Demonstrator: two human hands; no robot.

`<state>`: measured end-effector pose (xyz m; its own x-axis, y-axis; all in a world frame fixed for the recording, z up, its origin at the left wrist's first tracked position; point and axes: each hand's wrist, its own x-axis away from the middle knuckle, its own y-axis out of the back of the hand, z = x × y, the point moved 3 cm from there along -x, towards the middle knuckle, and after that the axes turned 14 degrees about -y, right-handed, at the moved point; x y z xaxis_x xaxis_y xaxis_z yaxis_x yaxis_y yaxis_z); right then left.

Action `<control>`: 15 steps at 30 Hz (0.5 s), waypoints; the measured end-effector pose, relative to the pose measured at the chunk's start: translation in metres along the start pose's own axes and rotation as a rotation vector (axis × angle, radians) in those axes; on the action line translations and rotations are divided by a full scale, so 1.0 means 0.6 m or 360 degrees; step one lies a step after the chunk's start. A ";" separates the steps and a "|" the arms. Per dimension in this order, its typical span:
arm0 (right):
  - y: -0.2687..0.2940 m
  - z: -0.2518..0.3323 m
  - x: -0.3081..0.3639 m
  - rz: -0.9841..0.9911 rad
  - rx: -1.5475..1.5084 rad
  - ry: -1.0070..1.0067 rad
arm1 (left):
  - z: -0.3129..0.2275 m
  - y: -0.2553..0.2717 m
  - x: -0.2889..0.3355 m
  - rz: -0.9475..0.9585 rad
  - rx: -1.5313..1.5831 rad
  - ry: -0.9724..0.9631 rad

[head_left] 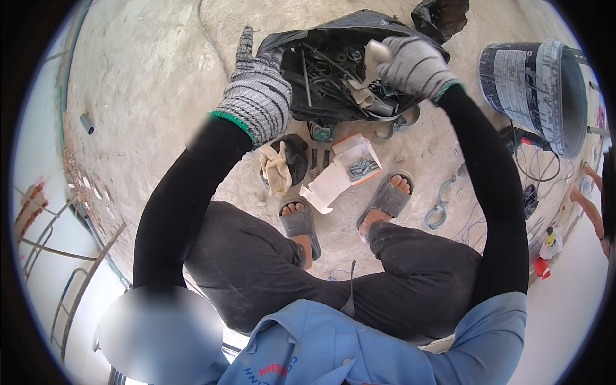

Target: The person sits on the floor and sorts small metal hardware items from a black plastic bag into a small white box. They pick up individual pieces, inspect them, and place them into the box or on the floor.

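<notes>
My gloved left hand [256, 93] is at the left rim of a black plastic bag [346, 29], with the bag's edge between its thumb and fingers. Metal rods, clamps and other hardware [321, 70] fill the bag. Above its right side, my gloved right hand [416, 64], slightly blurred, is closed on a whitish pipe fitting [376, 56]. Another pale fitting [361, 96] lies inside the bag below it. Round pipe clamps [401, 123] sit by the bag's near right edge.
An open carton [330, 186] with metal bolts or anchors [363, 168] lies between my feet. Beside it are a tape measure [321, 131] and a small black bag with beige gloves [276, 168]. A dirty bucket [529, 90] lies at right; a loose clamp [438, 205] is nearer.
</notes>
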<state>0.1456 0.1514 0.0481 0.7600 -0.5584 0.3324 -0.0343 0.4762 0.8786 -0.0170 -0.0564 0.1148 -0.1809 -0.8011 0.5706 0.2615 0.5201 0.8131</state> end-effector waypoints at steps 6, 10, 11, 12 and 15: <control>0.161 0.032 0.003 0.0545 -0.0425 -0.0494 | 0.010 -0.010 0.005 -0.0005 0.0042 0.0038; 0.103 -0.020 -0.003 0.0174 -0.0580 -0.0169 | 0.006 0.019 0.000 0.0069 0.0120 -0.0061; 0.083 -0.008 -0.007 0.0418 -0.0800 -0.0155 | 0.007 0.017 0.004 0.0078 0.0114 -0.0050; 0.072 0.008 -0.006 0.0654 -0.0998 -0.0159 | 0.006 0.018 0.001 0.0062 0.0111 -0.0051; -0.011 0.105 0.009 0.0519 -0.0404 -0.0089 | -0.004 0.020 -0.003 -0.0003 0.0089 -0.0060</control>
<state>0.1089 0.1021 0.0656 0.6993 -0.3834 0.6034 -0.1011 0.7826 0.6143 -0.0111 -0.0491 0.1232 -0.2175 -0.7909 0.5721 0.2077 0.5352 0.8188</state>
